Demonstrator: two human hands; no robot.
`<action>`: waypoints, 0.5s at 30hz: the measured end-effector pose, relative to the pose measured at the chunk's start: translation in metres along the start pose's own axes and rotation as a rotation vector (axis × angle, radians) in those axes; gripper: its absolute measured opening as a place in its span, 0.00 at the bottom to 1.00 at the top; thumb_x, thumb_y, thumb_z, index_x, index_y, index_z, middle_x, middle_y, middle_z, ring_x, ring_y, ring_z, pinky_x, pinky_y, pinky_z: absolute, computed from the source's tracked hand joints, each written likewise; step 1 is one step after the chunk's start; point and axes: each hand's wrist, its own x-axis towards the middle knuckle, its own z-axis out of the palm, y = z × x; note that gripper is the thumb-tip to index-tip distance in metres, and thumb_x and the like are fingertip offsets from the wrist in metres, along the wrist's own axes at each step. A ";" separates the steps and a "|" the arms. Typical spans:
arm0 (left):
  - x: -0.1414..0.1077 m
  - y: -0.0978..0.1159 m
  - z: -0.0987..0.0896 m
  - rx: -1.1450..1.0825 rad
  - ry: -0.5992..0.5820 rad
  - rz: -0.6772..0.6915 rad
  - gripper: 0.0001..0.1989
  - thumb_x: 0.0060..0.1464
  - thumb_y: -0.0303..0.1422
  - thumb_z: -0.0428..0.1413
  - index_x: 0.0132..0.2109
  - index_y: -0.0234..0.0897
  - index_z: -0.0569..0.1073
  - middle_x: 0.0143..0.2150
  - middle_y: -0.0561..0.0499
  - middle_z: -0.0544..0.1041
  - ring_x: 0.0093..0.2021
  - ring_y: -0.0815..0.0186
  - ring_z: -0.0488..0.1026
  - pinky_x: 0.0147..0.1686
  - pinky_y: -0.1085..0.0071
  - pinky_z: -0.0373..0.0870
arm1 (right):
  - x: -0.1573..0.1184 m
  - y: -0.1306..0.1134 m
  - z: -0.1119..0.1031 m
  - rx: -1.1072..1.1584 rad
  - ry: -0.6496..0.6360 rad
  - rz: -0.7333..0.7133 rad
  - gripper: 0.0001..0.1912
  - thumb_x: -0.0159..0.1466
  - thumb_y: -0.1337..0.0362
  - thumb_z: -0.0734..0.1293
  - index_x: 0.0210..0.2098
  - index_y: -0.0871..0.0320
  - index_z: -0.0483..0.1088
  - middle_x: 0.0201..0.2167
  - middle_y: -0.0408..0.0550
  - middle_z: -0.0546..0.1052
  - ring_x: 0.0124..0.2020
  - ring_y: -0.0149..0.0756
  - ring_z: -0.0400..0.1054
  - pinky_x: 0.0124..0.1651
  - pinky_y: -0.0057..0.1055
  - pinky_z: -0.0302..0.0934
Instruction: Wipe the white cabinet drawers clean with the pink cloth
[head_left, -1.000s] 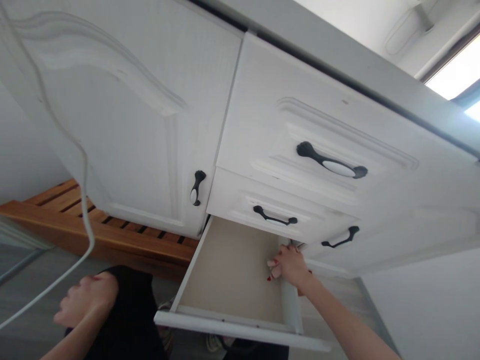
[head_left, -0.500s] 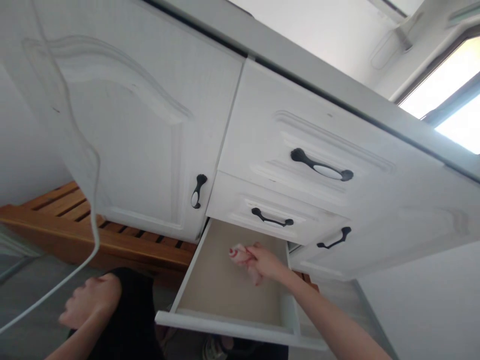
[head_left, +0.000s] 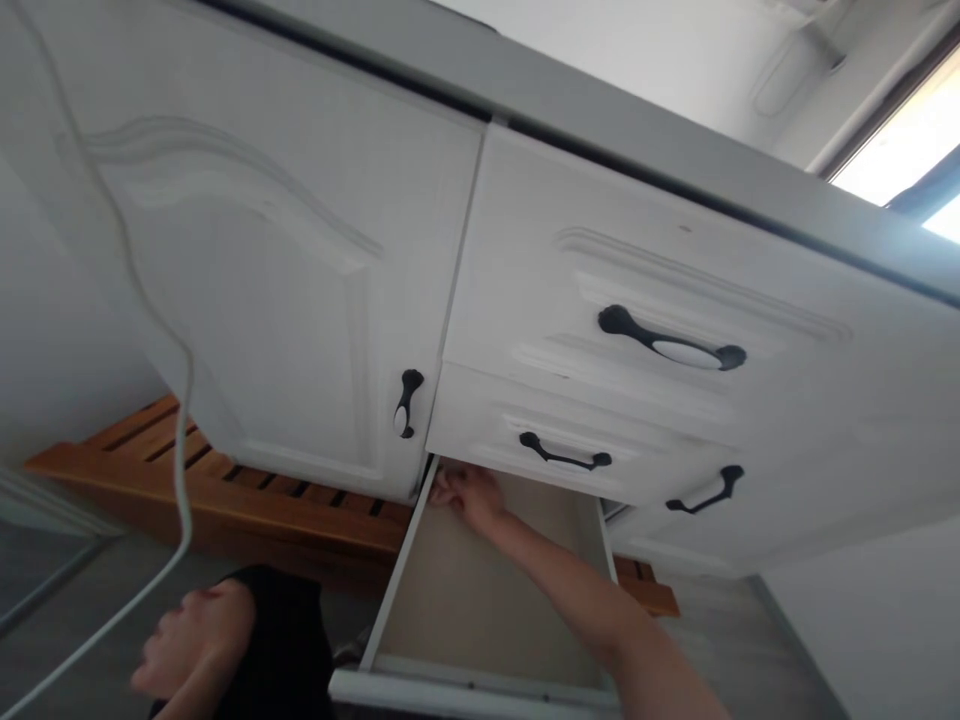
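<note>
My right hand (head_left: 474,495) reaches into the back left corner of a pulled-out drawer (head_left: 487,690). Its fingers are bunched together there around a small pale pink cloth (head_left: 442,487), which mostly disappears behind them and is blurred. The drawer has white sides and a bare beige bottom. Off to the left, my left hand (head_left: 196,635) rests over my black-clad knee (head_left: 281,630), holding nothing, with its fingers loosely laid out.
Above the drawer are two closed white drawers with dark handles (head_left: 566,452). A cabinet door (head_left: 285,270) is at left, another handle (head_left: 705,490) at right. A slatted wooden bench (head_left: 300,505) runs underneath. A white cable (head_left: 182,470) hangs at left.
My right hand has moved from the middle of the drawer to its back left corner, taking the pink cloth along. My left hand stays on my knee. The view has shifted slightly.
</note>
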 end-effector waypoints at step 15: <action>-0.004 0.003 0.001 0.017 0.004 0.060 0.36 0.62 0.44 0.30 0.59 0.25 0.70 0.55 0.26 0.71 0.56 0.35 0.69 0.47 0.44 0.67 | -0.042 0.008 -0.045 -0.191 -0.087 0.047 0.15 0.65 0.65 0.62 0.49 0.50 0.76 0.46 0.50 0.78 0.48 0.44 0.70 0.50 0.36 0.61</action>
